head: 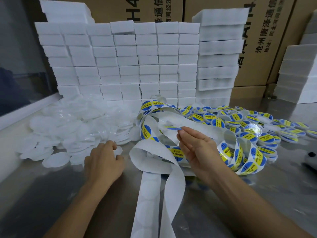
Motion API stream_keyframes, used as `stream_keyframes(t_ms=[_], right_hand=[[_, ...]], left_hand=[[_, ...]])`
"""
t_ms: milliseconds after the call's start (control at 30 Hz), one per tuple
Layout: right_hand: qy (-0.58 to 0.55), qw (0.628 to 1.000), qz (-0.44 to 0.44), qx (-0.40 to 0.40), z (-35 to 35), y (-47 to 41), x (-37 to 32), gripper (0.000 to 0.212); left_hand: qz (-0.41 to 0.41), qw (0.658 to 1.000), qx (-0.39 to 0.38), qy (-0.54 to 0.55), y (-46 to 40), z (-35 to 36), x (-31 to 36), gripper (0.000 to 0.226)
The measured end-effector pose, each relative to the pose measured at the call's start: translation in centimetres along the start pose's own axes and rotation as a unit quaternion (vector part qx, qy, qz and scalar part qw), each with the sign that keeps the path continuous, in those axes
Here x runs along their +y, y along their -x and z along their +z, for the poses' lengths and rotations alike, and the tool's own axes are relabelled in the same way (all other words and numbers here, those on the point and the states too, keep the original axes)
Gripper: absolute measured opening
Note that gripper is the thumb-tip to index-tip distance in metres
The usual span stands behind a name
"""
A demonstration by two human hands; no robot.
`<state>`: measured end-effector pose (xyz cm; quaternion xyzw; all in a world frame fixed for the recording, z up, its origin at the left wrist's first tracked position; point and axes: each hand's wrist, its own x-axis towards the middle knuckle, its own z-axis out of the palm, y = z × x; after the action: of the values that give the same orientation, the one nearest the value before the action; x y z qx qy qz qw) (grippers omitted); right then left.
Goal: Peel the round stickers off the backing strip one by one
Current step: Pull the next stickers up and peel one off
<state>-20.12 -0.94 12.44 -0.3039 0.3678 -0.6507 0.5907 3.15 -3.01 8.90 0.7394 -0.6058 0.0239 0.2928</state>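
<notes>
On the far left, a big heap of plain white lids (73, 127) lies on the shiny metal table (51, 194). The left hand (103, 160) rests at the near edge of that heap. Its fingers are curled around one white lid (118, 150) and hold it.

Behind the heap stands a tall wall of white foam blocks (130, 62). Brown boxes (214, 7) with black writing stand behind the blocks.

In the middle, a long white backing strip (154, 191) loops and twists across the table and runs down toward the person. Its near part is bare, with only round marks left on it. Farther back and to the right, the strip carries round blue and yellow stickers (146, 133).

The right hand (199, 148) is held up above the strip. Its thumb and finger pinch the edge of one round sticker (173, 128), which sits just above the loops. The other fingers are loose.

On the right, many lids with stickers on them (253, 124) lie spread over the table. More white foam blocks (298, 76) are stacked at the far right.
</notes>
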Motion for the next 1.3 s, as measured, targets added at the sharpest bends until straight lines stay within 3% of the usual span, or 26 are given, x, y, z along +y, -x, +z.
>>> stream_keyframes(t_ms=[100, 367, 467, 533, 600, 700, 800, 933, 1300], right_hand=[[0.014, 1.000, -0.009, 0.006, 0.0, 0.0, -0.2, 0.018], [0.037, 0.998, -0.021, -0.048, -0.4, -0.1, -0.5, 0.016], [0.046, 0.997, -0.032, -0.059, -0.4, -0.1, -0.6, 0.017], [0.048, 0.996, -0.037, -0.063, -0.5, -0.1, -0.7, 0.019], [0.053, 0.996, -0.042, -0.062, -0.5, -0.1, -0.7, 0.022], [0.061, 0.996, -0.059, -0.038, -0.5, -0.1, -0.5, 0.024], [0.089, 0.992, -0.087, -0.015, -0.5, -0.3, -0.1, 0.021], [0.131, 0.985, -0.114, -0.015, -0.4, -0.4, 0.2, 0.020], [0.178, 0.973, -0.147, -0.018, -0.1, -0.2, 0.4, 0.011]], left_hand=[[-0.017, 0.992, -0.067, -0.104, -0.1, 0.2, -0.3, 0.029], [-0.006, 0.993, -0.075, -0.094, -0.2, 0.3, -0.1, 0.006], [0.010, 1.000, -0.013, 0.018, -0.4, 0.6, -0.1, 0.014], [-0.002, 0.984, 0.016, 0.178, -0.5, 0.5, 0.3, 0.013], [-0.070, 0.911, 0.001, 0.406, -0.7, -0.2, 1.3, 0.013], [-0.134, 0.735, -0.045, 0.664, -0.9, -1.6, 2.7, 0.015], [-0.153, 0.671, -0.039, 0.725, -0.8, -2.4, 3.0, 0.020], [-0.159, 0.665, -0.051, 0.728, -0.2, -2.9, 3.5, 0.007], [-0.122, 0.701, -0.094, 0.697, 0.3, -2.9, 4.0, 0.015]])
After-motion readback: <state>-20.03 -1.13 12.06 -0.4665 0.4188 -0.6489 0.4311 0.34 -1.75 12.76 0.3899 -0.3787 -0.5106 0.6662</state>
